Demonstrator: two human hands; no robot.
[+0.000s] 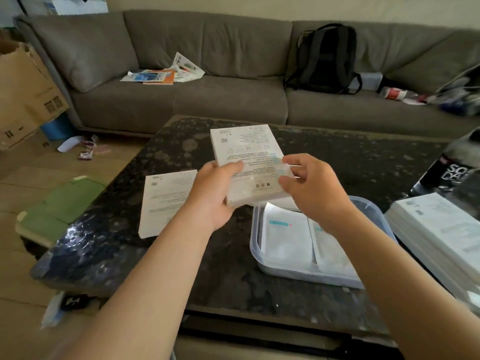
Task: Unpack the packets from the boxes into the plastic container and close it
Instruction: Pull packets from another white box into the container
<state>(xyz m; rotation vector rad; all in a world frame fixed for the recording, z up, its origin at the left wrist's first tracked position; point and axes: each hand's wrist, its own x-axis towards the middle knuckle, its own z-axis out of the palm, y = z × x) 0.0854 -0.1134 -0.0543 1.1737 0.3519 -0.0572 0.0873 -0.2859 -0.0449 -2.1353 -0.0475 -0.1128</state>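
A flat white box [244, 152] with printed text is held in the air above the dark table [197, 258]. My left hand [215, 193] grips its near left corner, thumb on top. My right hand [309, 185] pinches the box's near right edge. Below my right hand lies the clear plastic container [384, 216], open, with white packets [288, 240] lying flat inside. Another flat white box [166, 201] lies on the table to the left. A stack of white boxes [439, 229] stands at the right edge.
A dark bag with white lettering [449, 170] stands at the table's far right. Green flattened cardboard [62, 206] lies on the floor to the left, near a brown cardboard box [23, 92]. A grey sofa [207, 94] with a backpack [324, 58] and papers stands behind the table.
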